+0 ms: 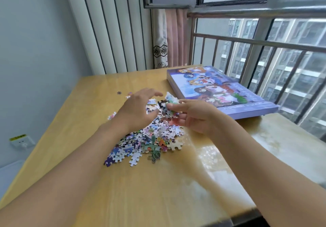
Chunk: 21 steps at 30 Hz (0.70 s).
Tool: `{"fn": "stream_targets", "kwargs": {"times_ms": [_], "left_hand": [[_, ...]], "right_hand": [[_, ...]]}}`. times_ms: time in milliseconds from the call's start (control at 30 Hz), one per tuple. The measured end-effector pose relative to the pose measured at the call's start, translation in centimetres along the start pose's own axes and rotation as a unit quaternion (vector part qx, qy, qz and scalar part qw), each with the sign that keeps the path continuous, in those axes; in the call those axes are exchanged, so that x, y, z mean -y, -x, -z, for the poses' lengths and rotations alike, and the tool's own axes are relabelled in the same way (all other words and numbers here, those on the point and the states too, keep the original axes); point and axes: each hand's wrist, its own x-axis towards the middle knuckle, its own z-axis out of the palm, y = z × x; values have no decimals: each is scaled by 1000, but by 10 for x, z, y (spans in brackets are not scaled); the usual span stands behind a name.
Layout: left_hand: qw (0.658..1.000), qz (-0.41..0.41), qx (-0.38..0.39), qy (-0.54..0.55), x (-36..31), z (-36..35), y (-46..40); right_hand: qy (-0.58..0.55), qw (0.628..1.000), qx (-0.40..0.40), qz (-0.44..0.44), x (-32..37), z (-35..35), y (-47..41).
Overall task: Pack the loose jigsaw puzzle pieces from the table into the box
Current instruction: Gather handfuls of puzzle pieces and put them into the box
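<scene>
Colourful cardboard jigsaw pieces sit heaped mid-frame on the wooden table. Right hand grips a clump of them, left hand hovers spread open. Purple box upper right, lettering unreadable.

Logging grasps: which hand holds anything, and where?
The right hand pinches a clump of puzzle pieces by its lower edge; the left hand holds nothing.
</scene>
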Motion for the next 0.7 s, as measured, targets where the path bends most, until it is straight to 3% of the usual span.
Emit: {"fn": "stream_targets", "kwargs": {"times_ms": [267,500,700], "left_hand": [[989,10,133,67,-51,-67,-44],[997,6,-59,40,-61,-103,-57],[993,16,-94,73,-61,-101,-64]], "right_hand": [[2,999,2,-36,-9,60,44],[-2,997,-59,-52,-26,103,60],[-41,990,-116,-62,-7,111,44]]}}
